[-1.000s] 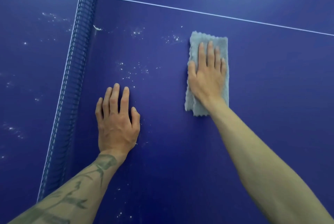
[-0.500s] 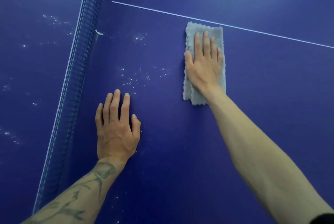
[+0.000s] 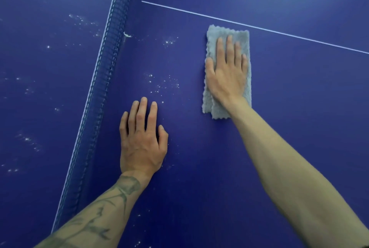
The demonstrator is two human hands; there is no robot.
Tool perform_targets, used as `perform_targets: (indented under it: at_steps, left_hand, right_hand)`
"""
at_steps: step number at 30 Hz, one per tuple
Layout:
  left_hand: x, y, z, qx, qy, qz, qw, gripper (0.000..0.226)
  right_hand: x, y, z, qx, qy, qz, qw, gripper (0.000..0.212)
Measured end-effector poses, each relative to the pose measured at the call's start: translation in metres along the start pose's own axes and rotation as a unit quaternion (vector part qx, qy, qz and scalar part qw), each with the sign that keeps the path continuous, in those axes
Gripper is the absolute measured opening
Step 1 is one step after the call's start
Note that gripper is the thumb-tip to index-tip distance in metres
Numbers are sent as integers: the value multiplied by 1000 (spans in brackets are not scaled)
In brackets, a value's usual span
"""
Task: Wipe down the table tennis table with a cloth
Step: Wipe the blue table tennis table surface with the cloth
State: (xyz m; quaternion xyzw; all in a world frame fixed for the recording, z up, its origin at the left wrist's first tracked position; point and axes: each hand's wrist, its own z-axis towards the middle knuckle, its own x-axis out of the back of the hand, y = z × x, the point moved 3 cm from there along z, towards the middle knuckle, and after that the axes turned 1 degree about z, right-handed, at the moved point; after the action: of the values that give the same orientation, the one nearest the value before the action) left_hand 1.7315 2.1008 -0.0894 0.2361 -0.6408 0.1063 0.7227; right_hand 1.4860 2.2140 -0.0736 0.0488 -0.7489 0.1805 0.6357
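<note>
Right hand [image 3: 225, 73] flat, fingers straight, pressing the folded cloth [image 3: 226, 31] onto the worktop [image 3: 299, 97], well right of the net [image 3: 105, 79]. Left hand [image 3: 141, 141] spread flat nearer the net. Best: sweep netward, even pressure, through those white specks [image 3: 161, 83].

The left hand [image 3: 140, 143] joined a bare left forearm [image 3: 79, 233] that carried a dark grey-green line tattoo of stems and leaves [image 3: 119, 193] from the wrist upward. The right hand [image 3: 225, 75] and right forearm [image 3: 289, 177] were bare too.
</note>
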Motion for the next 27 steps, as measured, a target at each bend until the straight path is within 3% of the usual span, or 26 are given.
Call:
perform_targets:
  at_steps: [3,8,12,16,19,23,25,27]
  left_hand:
    - [-1,-1,-1,-3,2,4,1000,59]
    - [4,-2,0,2,-12,-13,1000,59]
    - [14,-16,-1,21,-11,-44,999,62]
    - [17,-41,-4,44,-48,-15,998,65]
    - [15,-45,-5,36,-55,3,998,66]
    - [19,-45,-2,43,-55,7,998,65]
    - [21,-44,-1,46,-57,4,997,65]
    - [21,-45,-1,49,-54,2,997,64]
  right_hand:
    - [-9,-33,-3,18,-3,15,1000,68]
    - [-20,-36,-93,175,-24,-26,984,66]
    - [-4,-2,-61,70,-30,-25,997,67]
    - [-2,-39,4,-4,-16,21,1000,68]
    - [-12,-77,7,37,-20,10,999,68]
    - [-20,-75,-46,200,-36,-21,979,65]
    - [-16,-53,-39,193,-34,-32,980,64]
    - [-10,-43,-7,132,-25,-30,990,65]
